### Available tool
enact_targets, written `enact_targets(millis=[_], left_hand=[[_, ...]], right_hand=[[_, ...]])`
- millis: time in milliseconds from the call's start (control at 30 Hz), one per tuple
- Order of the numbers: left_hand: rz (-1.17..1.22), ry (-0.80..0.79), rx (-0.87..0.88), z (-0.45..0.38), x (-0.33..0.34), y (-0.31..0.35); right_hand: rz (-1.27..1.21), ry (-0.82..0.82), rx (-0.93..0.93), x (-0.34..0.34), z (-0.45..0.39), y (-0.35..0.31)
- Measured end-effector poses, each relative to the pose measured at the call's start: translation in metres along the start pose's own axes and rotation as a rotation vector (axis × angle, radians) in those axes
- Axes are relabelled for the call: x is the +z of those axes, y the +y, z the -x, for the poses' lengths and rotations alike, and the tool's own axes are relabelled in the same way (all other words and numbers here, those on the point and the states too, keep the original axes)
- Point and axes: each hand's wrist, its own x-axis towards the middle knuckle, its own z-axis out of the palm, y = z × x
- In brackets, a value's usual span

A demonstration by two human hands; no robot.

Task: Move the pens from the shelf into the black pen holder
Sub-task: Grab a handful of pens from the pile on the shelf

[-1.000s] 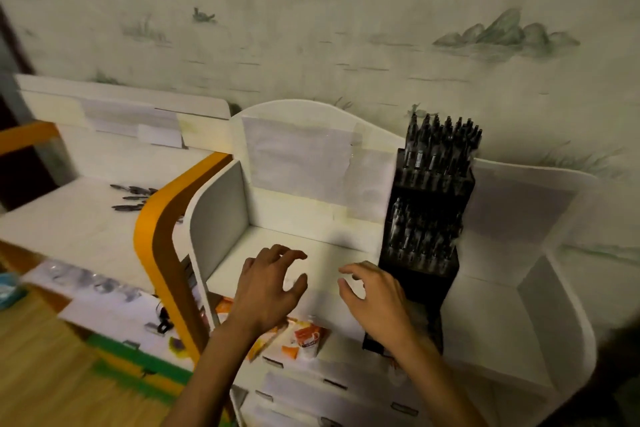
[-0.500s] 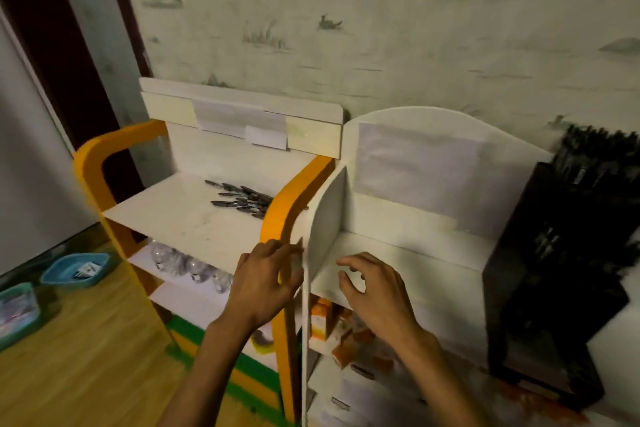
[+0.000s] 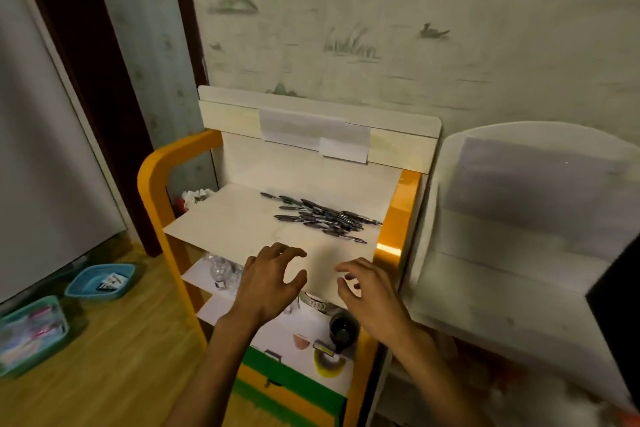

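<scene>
The wall (image 3: 415, 10) across the upper frame carries pale wallpaper printed with faint green hills, grass and a small boat. At upper left stands a dark doorframe (image 3: 86, 80) beside a grey panel (image 3: 34, 149). The wooden floor (image 3: 114, 357) fills the lower left, with 2 teal baskets (image 3: 100, 281) on it. The light is dim and warm.
</scene>
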Motion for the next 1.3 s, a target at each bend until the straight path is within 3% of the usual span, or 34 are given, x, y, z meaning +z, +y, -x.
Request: enact_targets(millis=[500,733,1100,1300], left_hand=[[0.041,-0.038,0.021,-0.136,0.033,-0.127],[0.063,-0.180,0.021,-0.204,0.076,-0.169],[0.095,-0.094,0.034,-0.284,0.112,-0.226],[0.043,-0.135,0.050,-0.321,0.147,-0.251]], right_hand=[[0.109,0.017,0.175,0.100,-0.145,0.033],[0.073,0.050,0.283,0.131,-0.215,0.059],[0.077,0.064,0.390,0.154,-0.261,0.097],[0.095,0.107,0.427,0.165,-0.279,0.098]])
